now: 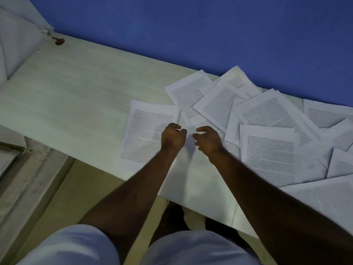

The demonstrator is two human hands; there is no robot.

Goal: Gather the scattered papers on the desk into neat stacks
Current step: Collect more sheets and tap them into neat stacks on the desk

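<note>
Several printed paper sheets [267, 115] lie scattered and overlapping on the right half of the pale desk [76, 96]. One printed sheet [147, 134] lies apart, left of the pile. My left hand [172, 138] and my right hand [209, 140] are close together at the desk's middle, fingers curled. Between them they pinch the far edge of a blank white sheet [193, 178], which is blurred and reaches back toward me between my forearms.
A blue wall [191, 31] runs along the desk's far edge. A small brown object [59, 41] sits at the far left corner. The desk's near edge runs diagonally; floor and my knees [191, 249] are below it. More sheets [340, 165] reach the right frame edge.
</note>
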